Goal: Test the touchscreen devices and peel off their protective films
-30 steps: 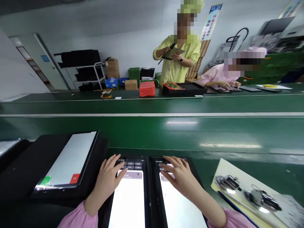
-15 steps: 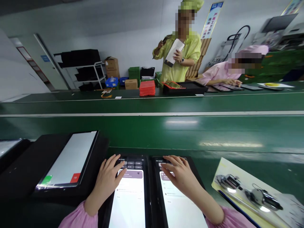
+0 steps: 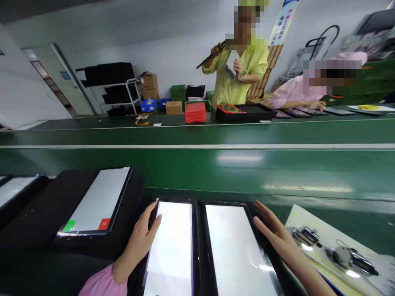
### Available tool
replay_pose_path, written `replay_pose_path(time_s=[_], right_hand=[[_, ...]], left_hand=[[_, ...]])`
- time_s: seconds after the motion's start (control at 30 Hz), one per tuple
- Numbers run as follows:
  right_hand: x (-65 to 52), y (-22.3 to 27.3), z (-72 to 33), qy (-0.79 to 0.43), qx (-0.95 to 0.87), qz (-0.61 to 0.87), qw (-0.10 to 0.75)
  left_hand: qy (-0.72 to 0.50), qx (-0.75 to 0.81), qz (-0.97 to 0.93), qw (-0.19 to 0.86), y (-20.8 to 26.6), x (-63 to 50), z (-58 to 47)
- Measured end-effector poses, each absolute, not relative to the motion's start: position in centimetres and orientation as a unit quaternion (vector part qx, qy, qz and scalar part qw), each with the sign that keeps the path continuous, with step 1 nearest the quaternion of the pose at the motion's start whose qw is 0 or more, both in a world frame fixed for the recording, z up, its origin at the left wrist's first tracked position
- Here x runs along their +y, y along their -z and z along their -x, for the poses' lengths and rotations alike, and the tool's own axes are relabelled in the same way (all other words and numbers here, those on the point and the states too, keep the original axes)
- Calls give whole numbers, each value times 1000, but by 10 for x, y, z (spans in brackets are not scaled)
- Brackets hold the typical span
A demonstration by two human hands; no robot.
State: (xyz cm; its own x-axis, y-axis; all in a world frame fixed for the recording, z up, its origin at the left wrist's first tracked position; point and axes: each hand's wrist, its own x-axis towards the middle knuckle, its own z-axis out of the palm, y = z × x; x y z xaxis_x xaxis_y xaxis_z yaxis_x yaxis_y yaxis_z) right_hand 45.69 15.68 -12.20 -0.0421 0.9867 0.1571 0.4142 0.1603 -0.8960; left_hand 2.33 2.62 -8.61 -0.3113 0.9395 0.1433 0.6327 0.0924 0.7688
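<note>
Two tablets lie side by side in front of me, both with plain white lit screens. My left hand (image 3: 143, 238) is at the left edge of the left tablet (image 3: 171, 246), thumb over the screen's side and fingers spread along the frame. Just off the upper right edge of the right tablet (image 3: 237, 246) is my right hand (image 3: 274, 230), fingers extended and apart from the thumb; whether it touches the frame I cannot tell. Neither hand holds anything.
Another tablet (image 3: 98, 201) with green and red corner squares rests on a black pad (image 3: 70, 185) at left. Two metal counters (image 3: 310, 236) sit on papers (image 3: 296, 216) at right. Beyond the green bench, two people work near a stack of red sheets (image 3: 195, 113).
Both screens went from a settings panel to plain white. My right hand moved right, off its screen; my left hand slid left to the tablet's edge. The view shifted slightly.
</note>
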Motion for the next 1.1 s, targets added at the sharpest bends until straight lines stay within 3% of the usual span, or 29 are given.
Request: replay_pose_path(time_s=[0.1,0.23,0.5,1.1], right_hand=[[153,124,-451,-446,-542,542,462],[144,120,-441,-434,-542,543,472],[142,113,-444,-454,-543,525,473],[147,118,-439,-370,-571,552,482]], left_hand=[[-388,710,-556,191,85,32,-22],[-364,701,-593,156,78,28,-23],[-196,591,-777,92,69,31,-55],[-142,573,-807,15,66,31,-83]])
